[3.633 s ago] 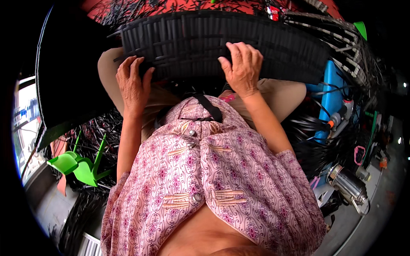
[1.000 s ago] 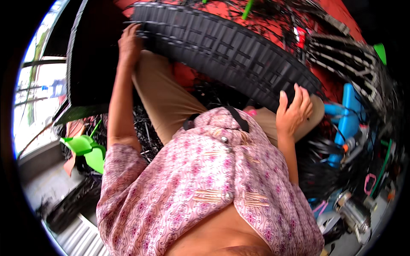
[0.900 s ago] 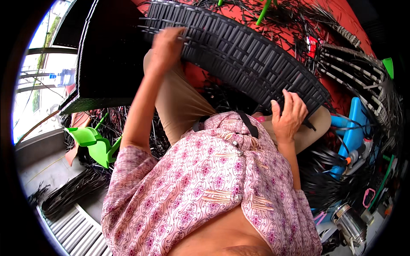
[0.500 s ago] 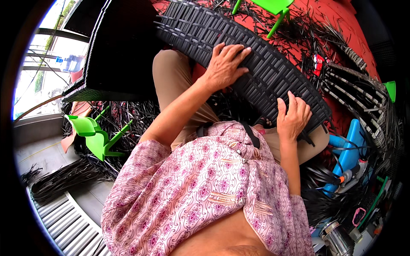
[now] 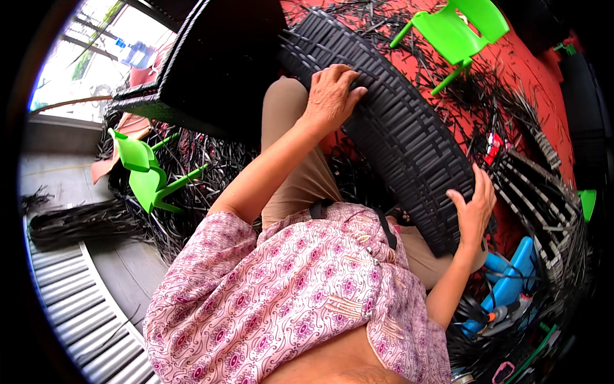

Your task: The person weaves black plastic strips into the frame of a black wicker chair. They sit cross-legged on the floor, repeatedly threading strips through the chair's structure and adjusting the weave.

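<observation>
A curved panel of black woven strips (image 5: 409,128) lies slantwise across my lap, from upper left to lower right. My left hand (image 5: 334,97) rests on its upper left part, the fingers slightly bent and the thumb held apart. At the lower right end, my right hand (image 5: 474,208) is by the panel's outer edge. Its fingers stretch out past that edge and its thumb stands away from them over the weave. Loose strip ends stick out at the panel's upper left end.
A large black woven box (image 5: 224,64) stands at upper left. Green plastic chairs stand left (image 5: 144,173) and upper right (image 5: 454,38). Loose black strips (image 5: 192,157) litter the red floor. At right are grey-and-black bundles (image 5: 524,192), a blue plastic piece (image 5: 511,275) and a tool with an orange part (image 5: 502,313).
My view has turned, so the panel appears steeper and further right. My right hand has shifted to the panel's outer edge. My left hand stays on the upper left part, its fingers more bent.
</observation>
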A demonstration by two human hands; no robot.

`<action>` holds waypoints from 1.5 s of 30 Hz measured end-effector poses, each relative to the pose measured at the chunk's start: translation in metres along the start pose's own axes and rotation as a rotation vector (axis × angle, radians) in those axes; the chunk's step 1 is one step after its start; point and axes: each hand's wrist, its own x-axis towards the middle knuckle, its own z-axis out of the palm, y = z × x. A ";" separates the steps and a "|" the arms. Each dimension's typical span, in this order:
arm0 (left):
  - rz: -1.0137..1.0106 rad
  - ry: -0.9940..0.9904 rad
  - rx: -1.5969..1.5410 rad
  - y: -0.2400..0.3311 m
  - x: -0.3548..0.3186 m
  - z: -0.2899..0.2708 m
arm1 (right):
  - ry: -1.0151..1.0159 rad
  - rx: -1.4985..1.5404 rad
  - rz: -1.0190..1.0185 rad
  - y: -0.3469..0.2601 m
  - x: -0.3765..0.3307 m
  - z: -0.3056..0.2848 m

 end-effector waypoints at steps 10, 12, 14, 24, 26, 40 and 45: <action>-0.063 -0.088 -0.081 -0.058 0.048 0.018 | 0.048 -0.095 0.039 0.021 -0.020 0.010; -0.094 -0.035 -0.121 -0.069 0.052 0.011 | 0.083 -0.083 0.012 0.022 -0.021 0.012; -0.192 -0.046 -0.159 -0.085 0.053 0.009 | 0.090 -0.085 0.014 0.021 -0.021 0.014; -0.023 -0.018 -0.269 -0.109 0.083 0.009 | 0.086 -0.034 0.011 0.026 -0.020 0.012; -0.044 0.030 -0.206 -0.115 0.085 0.011 | 0.087 -0.035 0.005 0.026 -0.022 0.008; 0.145 -0.027 -0.016 -0.023 0.042 0.023 | 0.050 -0.113 0.078 0.040 -0.050 -0.017; 0.054 0.016 -0.197 -0.015 0.046 0.023 | 0.121 -0.129 0.050 0.056 -0.057 -0.006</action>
